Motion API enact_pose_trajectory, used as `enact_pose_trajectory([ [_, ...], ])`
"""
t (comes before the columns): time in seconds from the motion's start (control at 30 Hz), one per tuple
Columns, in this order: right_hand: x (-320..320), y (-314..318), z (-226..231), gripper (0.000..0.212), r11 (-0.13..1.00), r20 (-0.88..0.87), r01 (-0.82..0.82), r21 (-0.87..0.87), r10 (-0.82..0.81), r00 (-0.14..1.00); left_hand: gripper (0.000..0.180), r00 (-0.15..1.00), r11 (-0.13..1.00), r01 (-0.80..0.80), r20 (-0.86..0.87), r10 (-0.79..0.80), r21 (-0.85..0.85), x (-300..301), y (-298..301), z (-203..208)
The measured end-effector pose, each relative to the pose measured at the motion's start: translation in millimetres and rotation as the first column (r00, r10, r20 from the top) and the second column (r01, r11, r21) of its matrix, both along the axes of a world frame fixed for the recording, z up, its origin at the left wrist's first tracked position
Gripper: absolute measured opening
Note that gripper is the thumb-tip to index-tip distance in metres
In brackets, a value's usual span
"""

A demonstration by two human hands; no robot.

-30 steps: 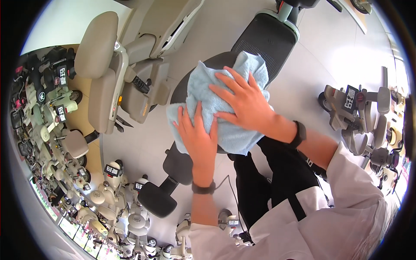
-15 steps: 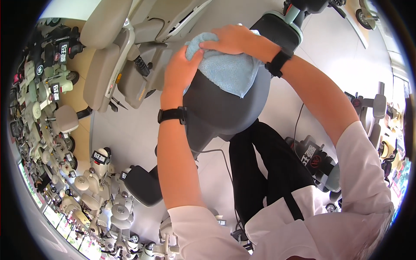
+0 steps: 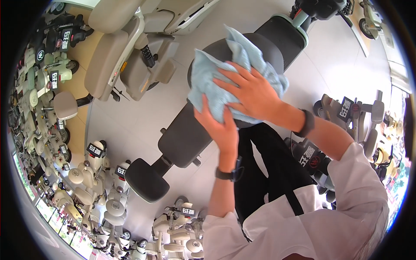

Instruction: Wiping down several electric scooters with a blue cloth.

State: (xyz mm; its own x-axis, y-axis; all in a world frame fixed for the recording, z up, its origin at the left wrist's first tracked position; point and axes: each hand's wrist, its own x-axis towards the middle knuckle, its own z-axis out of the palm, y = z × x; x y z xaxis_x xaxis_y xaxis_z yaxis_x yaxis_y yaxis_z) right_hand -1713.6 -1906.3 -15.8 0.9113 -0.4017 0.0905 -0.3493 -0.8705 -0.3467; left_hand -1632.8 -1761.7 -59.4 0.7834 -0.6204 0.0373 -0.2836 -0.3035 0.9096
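A light blue cloth [image 3: 251,54] lies crumpled over the rounded dark grey seat [image 3: 271,50] in front of me, its far corners standing up in folds. My right hand [image 3: 255,93] rests flat on the cloth, fingers spread. My left hand [image 3: 220,130] touches the cloth's near-left edge, with thumb and fingers apart. Both wrists wear dark bands. The cloth and hands hide much of the seat. Left of the seat, a flat dark padded part [image 3: 184,138] leads to a smaller black pad [image 3: 147,180].
A beige scooter [image 3: 108,65] stands to the left. A black footboard [image 3: 284,39] extends beyond the seat at upper right. Several small scooters [image 3: 93,173] line the left side, and another vehicle [image 3: 346,108] stands at right. Light tiled floor [image 3: 125,121] lies between them.
Both hands and the cloth have moved nearer to me. The cloth has spread out and folded up. My right fingers have opened flat. The padded part left of the seat has come into view.
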Motion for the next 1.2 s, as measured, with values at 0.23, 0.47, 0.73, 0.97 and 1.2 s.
enact_pose_trajectory([
  [0.23, -93.4, -2.1, 4.6, 0.084, 0.963, -0.049, 0.191, 0.189, -0.185, 0.981, 0.070, 0.943, 0.948, 0.244, 0.179, -0.281, 0.206, -92.2, 17.8, 24.7],
  [0.47, -105.9, -33.6, -36.7, 0.084, 0.898, 0.230, 0.171, 0.406, -0.282, 0.932, 0.070, 0.890, 0.868, 0.259, 0.244, -0.385, 0.424, -103.8, -14.7, 38.2],
  [0.73, -119.2, -94.8, -63.1, 0.065, 0.698, 0.247, 0.174, 0.695, -0.459, 0.853, 0.067, 0.795, 0.778, 0.442, 0.207, -0.570, 0.446, -102.6, -89.7, 52.2],
  [0.97, -91.9, -157.8, -44.0, 0.059, 0.620, 0.070, 0.147, 0.771, -0.311, 0.948, 0.064, 0.795, 0.773, 0.382, 0.247, -0.555, 0.506, -50.7, -137.1, 47.1],
  [1.2, 9.2, -201.5, -34.4, 0.060, 0.749, -0.186, 0.067, 0.660, 0.076, 0.980, 0.065, 0.876, 0.825, 0.267, 0.232, -0.423, 0.497, 23.6, -133.8, 40.3],
])
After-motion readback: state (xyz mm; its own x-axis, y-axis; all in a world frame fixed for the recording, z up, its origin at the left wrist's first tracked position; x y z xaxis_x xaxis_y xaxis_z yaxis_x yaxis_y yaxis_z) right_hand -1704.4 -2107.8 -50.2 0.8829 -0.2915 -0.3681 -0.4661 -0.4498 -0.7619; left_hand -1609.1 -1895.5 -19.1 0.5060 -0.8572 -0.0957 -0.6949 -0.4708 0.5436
